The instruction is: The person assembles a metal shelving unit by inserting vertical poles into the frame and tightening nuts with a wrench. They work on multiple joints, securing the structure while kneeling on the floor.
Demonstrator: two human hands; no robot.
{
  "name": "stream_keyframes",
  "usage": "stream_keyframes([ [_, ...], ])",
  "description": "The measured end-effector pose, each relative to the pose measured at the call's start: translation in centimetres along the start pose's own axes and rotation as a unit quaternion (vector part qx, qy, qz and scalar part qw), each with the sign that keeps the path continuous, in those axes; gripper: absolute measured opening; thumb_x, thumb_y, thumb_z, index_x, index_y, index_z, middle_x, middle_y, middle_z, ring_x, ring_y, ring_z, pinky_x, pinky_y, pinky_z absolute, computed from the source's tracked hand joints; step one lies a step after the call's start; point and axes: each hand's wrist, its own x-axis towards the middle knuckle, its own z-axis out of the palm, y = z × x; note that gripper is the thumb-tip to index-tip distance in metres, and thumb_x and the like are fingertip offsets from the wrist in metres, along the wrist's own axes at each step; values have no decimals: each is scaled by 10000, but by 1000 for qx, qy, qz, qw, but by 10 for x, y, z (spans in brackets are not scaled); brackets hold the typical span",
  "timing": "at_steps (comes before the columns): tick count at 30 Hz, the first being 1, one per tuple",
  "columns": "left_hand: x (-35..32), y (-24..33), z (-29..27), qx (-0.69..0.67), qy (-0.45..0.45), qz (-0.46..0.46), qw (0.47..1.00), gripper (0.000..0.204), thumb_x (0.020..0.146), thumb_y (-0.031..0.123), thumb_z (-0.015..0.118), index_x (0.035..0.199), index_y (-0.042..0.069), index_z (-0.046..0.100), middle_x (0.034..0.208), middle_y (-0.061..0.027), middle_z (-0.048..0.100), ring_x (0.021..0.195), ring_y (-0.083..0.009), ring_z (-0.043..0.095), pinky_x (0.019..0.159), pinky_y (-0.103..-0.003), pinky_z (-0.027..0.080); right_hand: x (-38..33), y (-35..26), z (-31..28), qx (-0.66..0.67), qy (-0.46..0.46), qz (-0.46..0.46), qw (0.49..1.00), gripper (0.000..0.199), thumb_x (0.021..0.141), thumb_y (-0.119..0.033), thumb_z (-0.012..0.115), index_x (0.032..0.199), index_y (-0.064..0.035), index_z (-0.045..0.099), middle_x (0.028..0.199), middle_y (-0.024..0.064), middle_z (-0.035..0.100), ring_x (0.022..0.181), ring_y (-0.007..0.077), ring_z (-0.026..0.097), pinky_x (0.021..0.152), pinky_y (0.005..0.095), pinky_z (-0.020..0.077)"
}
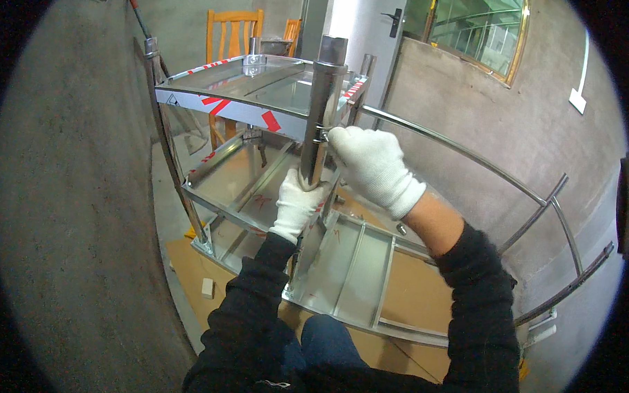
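An upright steel tube (325,93), the near corner post of a metal shelf frame, stands in front of me. My left hand (297,208), in a white knitted glove, is closed round the post below the top shelf (280,93). Higher up, my gloved right hand (372,164) is closed against the post's right side, beside small metal fittings (321,134). Whatever its fingers pinch is hidden. The top shelf is a shiny tray with red-and-white tape along its edges. Beneath it lies a second metal shelf (221,183).
A curved steel rail frame (461,152) stands to the right. Below lies a low metal panel frame (359,267) above brown cardboard (372,330). A small white block (207,288) is at lower left. Wooden chairs (236,19) stand behind; a rough grey wall (72,188) runs along the left.
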Motion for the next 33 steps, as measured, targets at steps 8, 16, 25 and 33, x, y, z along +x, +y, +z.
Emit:
stream_keyframes([
  [8, 18, -43, 11, -739, -271, -188, 588, 347, 867, 254, 615, 1118, 34, 524, 966, -56, 632, 894, -152, 603, 795, -293, 493, -6, -50, 55, 550, 183, 384, 718, 194, 928, -203, 580, 911, -14, 620, 706, 68, 627, 633, 109, 589, 559, 267, 466],
  [16, -1, -21, -6, -224, -118, -111, 961, 433, 831, 235, 672, 1176, 33, 509, 1021, -67, 624, 929, -161, 601, 849, -305, 487, 19, -93, 33, 817, 269, 412, 300, 214, 983, -304, 485, 987, -100, 553, 755, 15, 568, 568, 59, 485, 477, 193, 384],
  [25, 15, 39, -20, 34, -39, 48, 998, 532, 769, 214, 767, 1184, 13, 503, 1077, -76, 612, 898, -142, 599, 847, -303, 480, -85, -71, 23, 729, 88, 417, 535, 284, 928, -265, 564, 998, 8, 602, 748, 65, 632, 466, 111, 540, 422, 233, 434],
  [33, 39, 46, -9, -41, -82, 43, 995, 438, 933, 403, 554, 1135, 14, 559, 946, -105, 647, 839, -206, 643, 766, -334, 530, -255, -62, 106, 613, -84, 569, 541, 324, 943, -267, 502, 1057, 23, 589, 768, 79, 620, 540, 98, 530, 480, 223, 428],
])
